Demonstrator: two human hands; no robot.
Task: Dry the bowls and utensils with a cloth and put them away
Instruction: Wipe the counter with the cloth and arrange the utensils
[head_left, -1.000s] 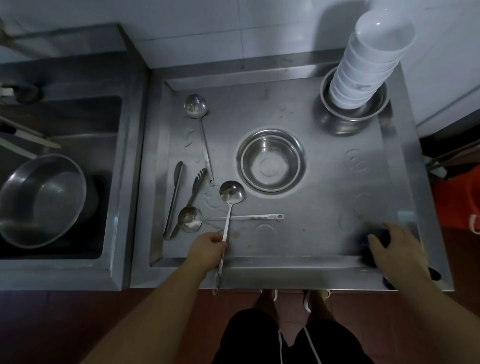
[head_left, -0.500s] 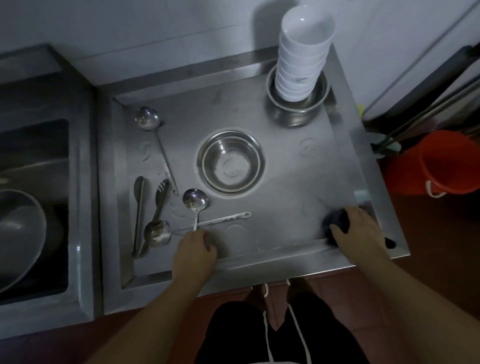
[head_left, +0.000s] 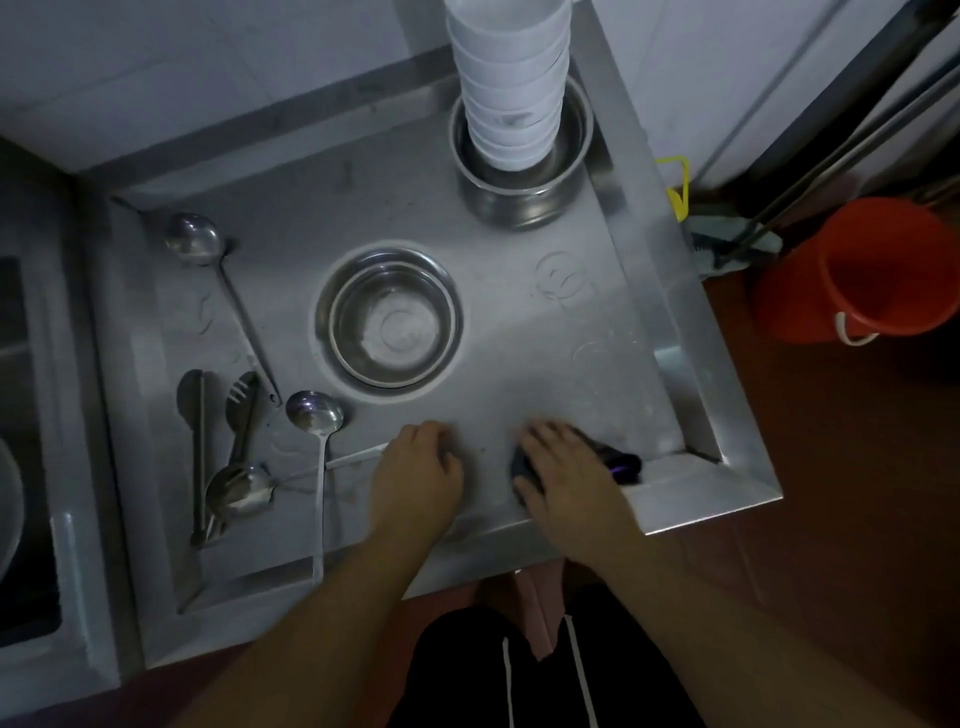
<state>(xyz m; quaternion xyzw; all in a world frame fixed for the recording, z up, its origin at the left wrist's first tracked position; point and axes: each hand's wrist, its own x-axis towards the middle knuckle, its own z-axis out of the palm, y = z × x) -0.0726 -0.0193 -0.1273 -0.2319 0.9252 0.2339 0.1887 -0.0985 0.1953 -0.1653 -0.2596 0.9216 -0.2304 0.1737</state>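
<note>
Your left hand rests knuckles-up on the stainless steel worktop, at the end of a long-handled steel ladle that lies crosswise; whether you grip its handle cannot be told. Your right hand presses flat on a dark crumpled cloth near the worktop's front right corner. A second steel ladle lies with its handle pointing toward you, crossing the first. Left of it lie steel tongs and a slotted steel fork-spoon; a third ladle sits farther back. A round steel bowl stands mid-worktop. Behind it, a stack of white bowls rises from a steel pot. An orange plastic bucket stands on the floor at right.
</note>
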